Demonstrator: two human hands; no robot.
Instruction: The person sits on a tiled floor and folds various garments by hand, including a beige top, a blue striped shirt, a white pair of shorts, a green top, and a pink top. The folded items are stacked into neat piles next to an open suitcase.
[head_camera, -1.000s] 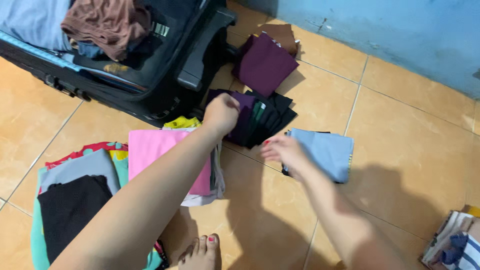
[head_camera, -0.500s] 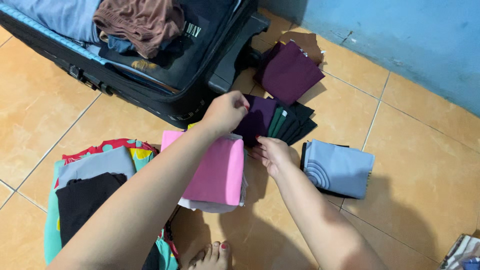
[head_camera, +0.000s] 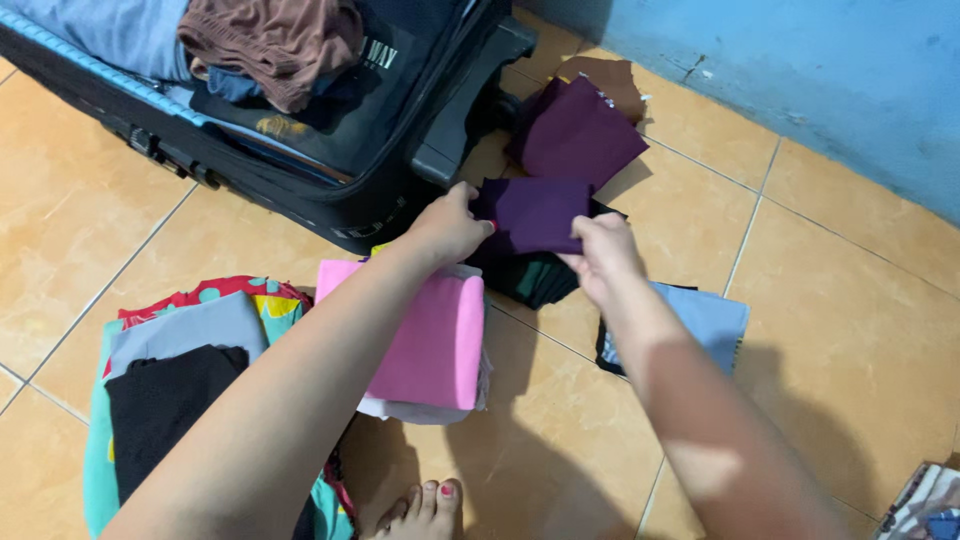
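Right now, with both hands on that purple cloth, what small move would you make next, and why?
Probably lift the purple cloth clear of the dark stack beneath. The left hand and right hand each pinch one end, so it is already held flat, and the open suitcase lies just beside it.

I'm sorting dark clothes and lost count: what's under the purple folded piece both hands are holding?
Under the purple folded piece, gripped by the left hand and right hand, lies a stack of dark folded garments, black with a green edge. How many pieces is hidden.
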